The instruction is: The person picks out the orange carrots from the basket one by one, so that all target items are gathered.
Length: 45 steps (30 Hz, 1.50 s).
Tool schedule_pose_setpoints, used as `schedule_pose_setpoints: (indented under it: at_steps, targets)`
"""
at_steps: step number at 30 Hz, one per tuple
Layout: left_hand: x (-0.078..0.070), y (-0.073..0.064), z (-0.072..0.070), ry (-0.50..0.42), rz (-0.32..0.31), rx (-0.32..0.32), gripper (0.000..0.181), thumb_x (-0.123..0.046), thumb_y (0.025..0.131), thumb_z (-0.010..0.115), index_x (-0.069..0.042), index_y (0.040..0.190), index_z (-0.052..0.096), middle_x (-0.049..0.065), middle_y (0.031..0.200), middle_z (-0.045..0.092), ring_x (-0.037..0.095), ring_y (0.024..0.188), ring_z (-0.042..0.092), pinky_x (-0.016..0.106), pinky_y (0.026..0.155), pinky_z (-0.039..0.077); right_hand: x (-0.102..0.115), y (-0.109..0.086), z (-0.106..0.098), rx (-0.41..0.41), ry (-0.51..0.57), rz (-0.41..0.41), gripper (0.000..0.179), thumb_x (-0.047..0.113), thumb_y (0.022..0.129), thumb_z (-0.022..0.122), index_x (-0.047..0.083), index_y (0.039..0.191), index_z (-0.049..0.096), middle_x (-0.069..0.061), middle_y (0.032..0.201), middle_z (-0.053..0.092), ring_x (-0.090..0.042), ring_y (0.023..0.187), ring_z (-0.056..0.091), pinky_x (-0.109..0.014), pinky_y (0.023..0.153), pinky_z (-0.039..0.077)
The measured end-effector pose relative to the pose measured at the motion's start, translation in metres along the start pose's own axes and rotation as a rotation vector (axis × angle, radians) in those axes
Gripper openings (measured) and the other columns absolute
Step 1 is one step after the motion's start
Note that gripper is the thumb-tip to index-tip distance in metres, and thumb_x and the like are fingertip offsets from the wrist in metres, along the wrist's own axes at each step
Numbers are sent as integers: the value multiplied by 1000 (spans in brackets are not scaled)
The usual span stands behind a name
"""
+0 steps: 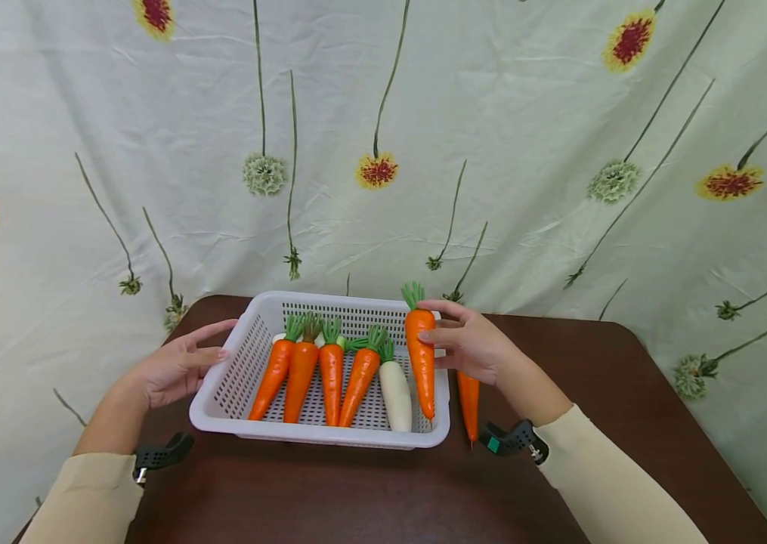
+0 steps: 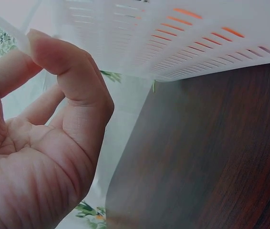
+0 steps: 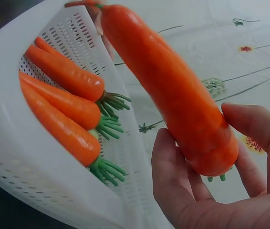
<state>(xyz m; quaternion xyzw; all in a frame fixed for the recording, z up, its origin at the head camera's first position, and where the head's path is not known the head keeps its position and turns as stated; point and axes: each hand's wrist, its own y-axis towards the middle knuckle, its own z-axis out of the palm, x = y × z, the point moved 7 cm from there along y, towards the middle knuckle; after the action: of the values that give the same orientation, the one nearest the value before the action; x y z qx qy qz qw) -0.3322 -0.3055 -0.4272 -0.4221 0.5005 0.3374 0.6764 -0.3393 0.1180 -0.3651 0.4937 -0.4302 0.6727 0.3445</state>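
Note:
A white perforated plastic basket [image 1: 329, 434] stands on the table. Inside it several orange carrots [image 1: 301, 378] lie side by side with their green tops toward the back, and a white radish [image 1: 395, 394] is to their right. My left hand [image 1: 175, 370] pinches the basket's left rim between thumb and fingers. Over the basket's right end, my right hand [image 1: 474, 344] grips a carrot [image 3: 168, 81] near its leafy end, with its tip pointing down. On the table right of the basket lies another carrot [image 1: 468, 408], its upper part hidden by the right hand.
The dark brown table [image 1: 329, 499] extends in front of the basket and to its right. A pale cloth [image 1: 383, 227] with printed flowers hangs behind the table. More pale vegetables lie partly hidden beneath the carrot tops. Each wrist wears a black strap [image 1: 515, 440].

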Motion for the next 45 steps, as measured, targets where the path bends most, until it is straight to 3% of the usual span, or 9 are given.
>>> schedule_pose_setpoints:
  at_steps: [8, 15, 22, 32, 45]
  targets:
    - [1, 0, -2, 10, -15, -31, 72, -11, 107, 53, -23, 166, 12, -5, 125, 70, 24, 110, 73, 58, 94, 57, -2, -7, -13, -23, -6, -19, 56, 4, 97, 67, 18, 148, 52, -14, 144, 50, -31, 114, 61, -43, 92, 61]
    - [0, 0, -2, 7, -7, -17, 71, -11, 107, 52, -24, 166, 13, -5, 126, 70, 24, 111, 73, 59, 95, 56, -3, -13, -23, -43, -23, -45, 58, 3, 96, 68, 17, 150, 52, -15, 147, 49, -31, 117, 61, -47, 97, 59]
    - [2, 1, -2, 28, -23, -49, 73, -12, 107, 53, -22, 166, 12, -4, 124, 70, 25, 110, 73, 60, 94, 57, -7, -19, -37, -72, -10, -80, 58, 1, 96, 68, 14, 150, 52, -13, 138, 56, -28, 109, 64, -42, 91, 61]
    - [3, 2, -1, 19, -24, -46, 73, -12, 107, 54, -22, 165, 12, -3, 124, 70, 25, 110, 73, 60, 94, 57, -16, -27, -61, -90, -2, -136, 58, 1, 96, 67, 10, 151, 49, -4, 127, 62, -23, 100, 67, -39, 86, 61]
    - [1, 1, 0, 16, 0, -20, 72, -12, 107, 52, -22, 165, 12, -3, 125, 70, 25, 111, 73, 59, 93, 57, -28, -33, -89, -123, 16, -169, 60, 4, 94, 71, 10, 150, 49, 0, 121, 68, -22, 103, 73, -43, 90, 63]
